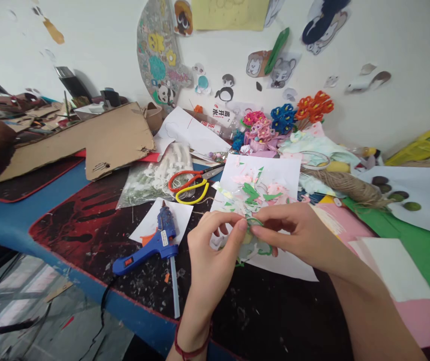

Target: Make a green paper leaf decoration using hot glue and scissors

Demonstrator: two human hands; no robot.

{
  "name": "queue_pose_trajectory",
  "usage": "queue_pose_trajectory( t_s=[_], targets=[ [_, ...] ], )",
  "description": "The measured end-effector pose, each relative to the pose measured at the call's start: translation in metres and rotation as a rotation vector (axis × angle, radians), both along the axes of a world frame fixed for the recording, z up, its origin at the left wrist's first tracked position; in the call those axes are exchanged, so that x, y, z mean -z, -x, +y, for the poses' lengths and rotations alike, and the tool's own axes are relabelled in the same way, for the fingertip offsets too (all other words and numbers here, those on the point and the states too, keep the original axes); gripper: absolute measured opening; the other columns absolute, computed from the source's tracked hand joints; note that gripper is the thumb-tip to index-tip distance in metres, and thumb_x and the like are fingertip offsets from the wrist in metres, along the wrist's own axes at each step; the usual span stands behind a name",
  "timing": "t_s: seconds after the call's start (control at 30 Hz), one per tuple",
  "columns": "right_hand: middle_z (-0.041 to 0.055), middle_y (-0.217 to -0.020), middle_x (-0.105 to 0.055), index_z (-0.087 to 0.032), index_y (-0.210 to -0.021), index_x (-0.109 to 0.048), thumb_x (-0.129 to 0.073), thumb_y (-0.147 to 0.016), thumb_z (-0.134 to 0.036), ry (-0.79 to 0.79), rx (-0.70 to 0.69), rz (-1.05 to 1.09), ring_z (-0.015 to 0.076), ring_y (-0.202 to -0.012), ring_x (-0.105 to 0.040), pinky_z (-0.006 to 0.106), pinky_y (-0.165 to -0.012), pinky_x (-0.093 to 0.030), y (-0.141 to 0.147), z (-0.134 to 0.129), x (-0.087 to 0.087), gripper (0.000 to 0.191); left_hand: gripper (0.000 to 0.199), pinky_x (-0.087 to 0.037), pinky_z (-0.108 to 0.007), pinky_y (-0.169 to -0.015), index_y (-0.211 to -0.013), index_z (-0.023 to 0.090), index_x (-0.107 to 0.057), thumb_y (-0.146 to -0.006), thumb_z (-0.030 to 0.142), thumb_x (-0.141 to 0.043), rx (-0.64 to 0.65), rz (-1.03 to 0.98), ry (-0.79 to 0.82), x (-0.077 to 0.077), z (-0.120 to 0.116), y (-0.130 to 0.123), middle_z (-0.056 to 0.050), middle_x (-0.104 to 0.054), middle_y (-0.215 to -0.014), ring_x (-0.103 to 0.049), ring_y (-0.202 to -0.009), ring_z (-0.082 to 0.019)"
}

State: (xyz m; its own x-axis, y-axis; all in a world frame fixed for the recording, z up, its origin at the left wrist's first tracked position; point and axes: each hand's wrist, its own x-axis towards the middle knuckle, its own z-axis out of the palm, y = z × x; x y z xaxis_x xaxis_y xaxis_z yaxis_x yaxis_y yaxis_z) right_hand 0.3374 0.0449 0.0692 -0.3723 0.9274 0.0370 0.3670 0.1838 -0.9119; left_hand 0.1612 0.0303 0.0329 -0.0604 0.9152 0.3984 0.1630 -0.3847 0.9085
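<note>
Centrally in the frame, left hand (pixel 215 250) and right hand (pixel 303 231) pinch what seems a thin green strip (pixel 253 220), each grip nearly closed; uneven pulling could tear it.

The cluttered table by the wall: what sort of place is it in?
Probably a craft corner, though I can't tell whether it's in a home or a studio. The blue glue gun, the scissors and the green and pink scraps suggest it.

soft, even light on the wall (pixel 102 40), pale glare on the floor (pixel 30 283), wide-angle stretch toward edges
</note>
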Motion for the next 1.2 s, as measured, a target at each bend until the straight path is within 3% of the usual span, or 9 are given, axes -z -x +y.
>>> queue_pose_trajectory(
  t_s=[0.27,0.47,0.77,1.2],
  targets=[
    [-0.0048,-0.056,-0.050,-0.018,-0.063,-0.054,-0.061,-0.096,-0.033,-0.028,-0.056,-0.058,0.0084,-0.050,-0.056,0.021,-0.052,-0.044,0.0043,-0.0001,-0.0044,0.037,0.015,-0.041,-0.029,-0.064,-0.080,0.021,-0.068,-0.095,0.021,-0.064,-0.040,0.043,-0.030,0.0022,0.0012,-0.0001,0.002,-0.066,-0.073,-0.053,-0.069,-0.014],
    [-0.0051,-0.053,-0.051,-0.018,-0.065,-0.057,-0.060,-0.096,-0.031,0.016,-0.050,-0.037,0.0082,-0.047,-0.054,0.022,-0.049,-0.041,0.0046,-0.0007,-0.0055,0.034,0.007,-0.041,-0.029,-0.066,-0.086,0.022,-0.070,-0.091,0.018,-0.067,-0.024,0.040,-0.063,0.0010,-0.0002,0.0004,0.002,-0.068,-0.078,-0.054,-0.073,-0.014],
    [-0.0042,-0.053,-0.053,-0.018,-0.065,-0.060,-0.060,-0.096,-0.031,-0.024,-0.018,-0.080,0.0089,-0.048,-0.055,0.022,-0.049,-0.041,0.0054,-0.0009,-0.0050,0.033,0.007,-0.041,-0.030,-0.069,-0.089,0.022,-0.063,-0.091,0.017,-0.067,-0.102,0.077,-0.145,0.0025,-0.0004,0.0016,0.001,-0.065,-0.085,-0.054,-0.078,-0.015],
    [-0.0047,-0.055,-0.052,-0.019,-0.063,-0.056,-0.060,-0.095,-0.031,-0.069,-0.011,-0.117,0.0086,-0.050,-0.055,0.022,-0.049,-0.042,0.0044,-0.0009,-0.0038,0.035,0.012,-0.041,-0.028,-0.069,-0.087,0.021,-0.063,-0.090,0.011,-0.068,-0.111,0.157,-0.187,0.0039,0.0017,-0.0002,0.002,-0.067,-0.083,-0.054,-0.078,-0.014]
  ],
)
